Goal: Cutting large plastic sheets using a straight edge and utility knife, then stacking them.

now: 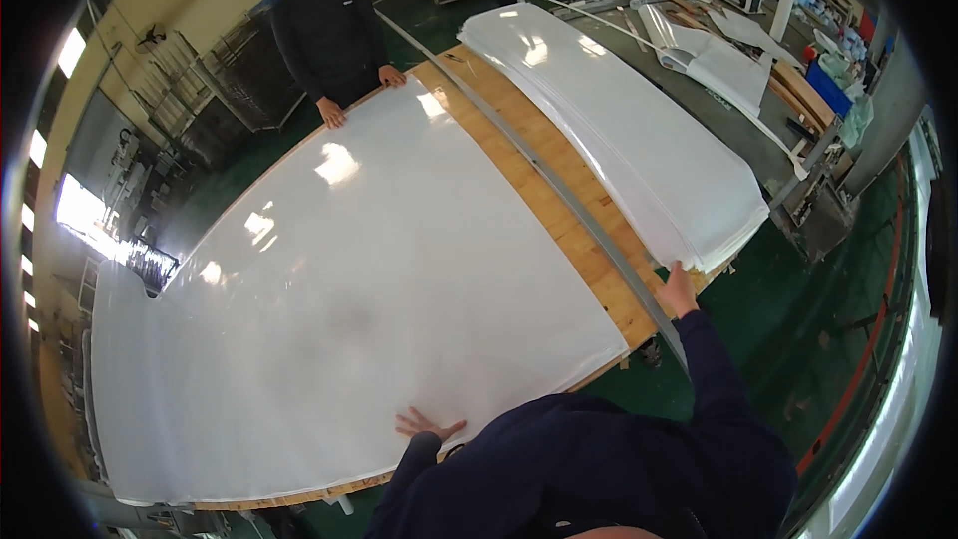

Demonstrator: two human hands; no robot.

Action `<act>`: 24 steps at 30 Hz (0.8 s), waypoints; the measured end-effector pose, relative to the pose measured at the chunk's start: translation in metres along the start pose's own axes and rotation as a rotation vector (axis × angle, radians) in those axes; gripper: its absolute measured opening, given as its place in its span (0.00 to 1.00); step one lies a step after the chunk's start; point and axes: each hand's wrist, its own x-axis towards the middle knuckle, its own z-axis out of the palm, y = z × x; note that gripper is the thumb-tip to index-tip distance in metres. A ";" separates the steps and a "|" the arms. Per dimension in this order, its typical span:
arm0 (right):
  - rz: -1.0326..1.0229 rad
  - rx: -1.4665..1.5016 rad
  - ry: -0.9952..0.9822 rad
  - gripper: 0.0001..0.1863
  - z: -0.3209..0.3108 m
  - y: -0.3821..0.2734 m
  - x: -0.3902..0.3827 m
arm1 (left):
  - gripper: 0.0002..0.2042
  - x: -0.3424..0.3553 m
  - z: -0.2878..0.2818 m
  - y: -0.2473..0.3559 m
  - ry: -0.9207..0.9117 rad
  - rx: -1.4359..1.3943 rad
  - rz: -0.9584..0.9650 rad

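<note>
A large, glossy white sheet lies over most of the wooden table. My left hand rests on it near the front edge, palm down with the fingers spread. On the right side lies a stack of narrower white sheets, its layers showing along the near edge. My right hand is closed at the near left corner of that stack, gripping its edge; some of the fingers are hidden. A long grey metal bar crosses the table between the large sheet and the stack.
Across the table a person in black has both hands on the far edge of the large sheet. Beyond the stack, a grey surface holds white offcuts and wooden strips. Green floor shows at right.
</note>
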 end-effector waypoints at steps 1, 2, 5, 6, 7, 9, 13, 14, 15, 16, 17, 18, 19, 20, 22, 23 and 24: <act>0.058 0.058 -0.005 0.13 -0.008 0.005 -0.009 | 0.84 0.001 0.001 -0.001 -0.016 0.022 0.003; 0.063 0.054 -0.027 0.17 -0.015 0.011 -0.023 | 0.84 0.002 0.002 -0.001 -0.018 0.086 0.025; 0.087 0.060 -0.079 0.27 -0.030 0.031 -0.069 | 0.84 0.008 0.007 -0.002 -0.009 0.093 0.019; 0.073 0.050 -0.069 0.31 -0.032 0.036 -0.088 | 0.84 0.010 0.009 -0.003 0.021 0.084 0.026; 0.037 -0.003 -0.065 0.33 -0.034 0.041 -0.108 | 0.84 0.011 0.010 -0.003 0.024 0.074 0.035; -0.025 -0.104 -0.072 0.35 -0.037 0.048 -0.133 | 0.84 0.013 0.012 -0.003 0.033 0.061 0.025; -0.016 -0.256 -0.233 0.34 -0.044 0.053 -0.148 | 0.85 0.010 0.011 -0.002 0.030 0.038 -0.022; -0.029 -0.283 -0.239 0.34 -0.044 0.053 -0.145 | 0.85 0.009 0.009 -0.001 0.028 0.045 -0.017; -0.036 -0.316 -0.252 0.33 -0.045 0.053 -0.142 | 0.85 0.007 0.007 0.000 0.011 0.053 -0.014; -0.020 -0.311 -0.287 0.33 -0.045 0.053 -0.140 | 0.85 0.005 0.006 0.001 0.012 0.044 -0.012; 0.003 -0.311 -0.331 0.33 -0.046 0.052 -0.137 | 0.85 0.004 0.005 0.002 0.000 0.037 -0.014; 0.028 -0.315 -0.368 0.32 -0.046 0.052 -0.134 | 0.85 0.002 0.003 0.002 0.006 0.051 -0.018; 0.019 -0.306 -0.377 0.33 -0.047 0.052 -0.133 | 0.85 0.001 0.002 0.002 0.001 0.035 -0.027; 0.012 -0.303 -0.378 0.33 -0.048 0.052 -0.132 | 0.85 0.000 0.002 0.003 0.014 0.038 -0.038; 0.000 -0.300 -0.379 0.34 -0.049 0.052 -0.131 | 0.85 -0.001 0.001 0.003 0.027 0.047 -0.029; -0.006 -0.298 -0.381 0.34 -0.050 0.052 -0.131 | 0.84 -0.001 0.001 0.003 0.026 0.053 -0.010; 0.002 -0.317 -0.387 0.34 -0.051 0.051 -0.131 | 0.84 -0.001 0.001 0.003 0.013 0.066 0.007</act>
